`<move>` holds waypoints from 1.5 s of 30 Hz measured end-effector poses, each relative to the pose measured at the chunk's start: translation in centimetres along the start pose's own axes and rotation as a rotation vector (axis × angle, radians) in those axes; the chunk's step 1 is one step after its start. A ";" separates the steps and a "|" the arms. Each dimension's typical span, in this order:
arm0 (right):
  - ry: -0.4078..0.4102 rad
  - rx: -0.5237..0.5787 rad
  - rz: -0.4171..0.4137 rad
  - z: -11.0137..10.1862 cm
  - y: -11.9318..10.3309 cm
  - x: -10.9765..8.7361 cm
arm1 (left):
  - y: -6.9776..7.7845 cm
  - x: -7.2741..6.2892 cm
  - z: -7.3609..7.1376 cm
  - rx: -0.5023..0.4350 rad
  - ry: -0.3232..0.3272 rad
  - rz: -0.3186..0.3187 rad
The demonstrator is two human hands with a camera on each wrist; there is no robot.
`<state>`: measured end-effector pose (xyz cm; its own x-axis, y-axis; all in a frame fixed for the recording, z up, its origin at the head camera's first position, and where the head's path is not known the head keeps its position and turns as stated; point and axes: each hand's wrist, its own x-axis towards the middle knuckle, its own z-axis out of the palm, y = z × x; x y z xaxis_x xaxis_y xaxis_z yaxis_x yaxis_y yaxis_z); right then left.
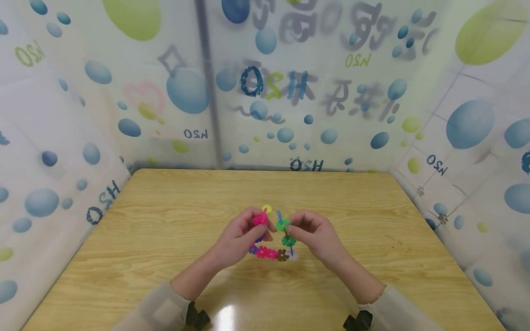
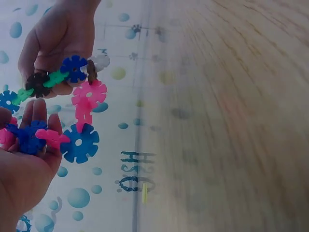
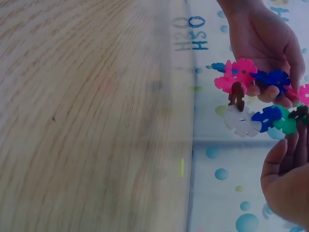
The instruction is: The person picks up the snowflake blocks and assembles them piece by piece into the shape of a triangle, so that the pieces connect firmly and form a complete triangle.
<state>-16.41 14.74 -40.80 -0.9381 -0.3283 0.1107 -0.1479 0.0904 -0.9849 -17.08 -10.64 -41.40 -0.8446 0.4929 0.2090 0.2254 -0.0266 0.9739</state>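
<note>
Both hands hold one chain of interlocking snowflake discs (image 1: 262,252), joined edge to edge in several colours. My left hand (image 1: 238,236) pinches pink discs near one end, where a yellow disc (image 1: 267,209) pokes up above the fingers. On the other side, my right hand (image 1: 316,234) pinches the chain by a green disc (image 1: 283,225), with a blue disc (image 1: 279,216) at that end. Between the hands the chain hangs in a U, its bottom formed by pink, brown (image 1: 283,255) and white (image 3: 242,121) discs. A gap separates the two ends. Left fingers hide some discs.
The hands are over a wood-grain table (image 1: 165,207). Curtain-like sheets (image 1: 265,147) printed with blue and green dots surround it at the back and both sides. A dark strap device (image 1: 196,317) sits on each wrist.
</note>
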 end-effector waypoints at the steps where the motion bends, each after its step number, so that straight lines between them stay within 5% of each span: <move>1: -0.006 0.000 -0.004 0.0 0.0 0.0 | 0.0 0.0 0.0 -0.011 -0.008 0.009; 11: -0.016 -0.020 -0.004 0.1 -0.1 -0.1 | -0.2 0.1 0.3 0.001 -0.029 0.118; 23: -0.027 -0.033 -0.017 0.1 0.1 -0.1 | 0.2 0.2 0.7 0.135 -0.003 0.002; 40: -0.033 -0.015 -0.007 0.1 0.2 0.0 | 0.5 0.0 0.9 0.095 -0.007 0.094; 45: -0.045 -0.027 -0.025 0.1 0.4 -0.1 | 0.5 0.1 1.1 0.131 0.012 0.059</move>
<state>-16.37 14.69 -41.20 -0.9192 -0.3724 0.1281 -0.1795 0.1065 -0.9780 -16.51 -9.60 -41.03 -0.8335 0.4837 0.2670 0.3353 0.0588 0.9403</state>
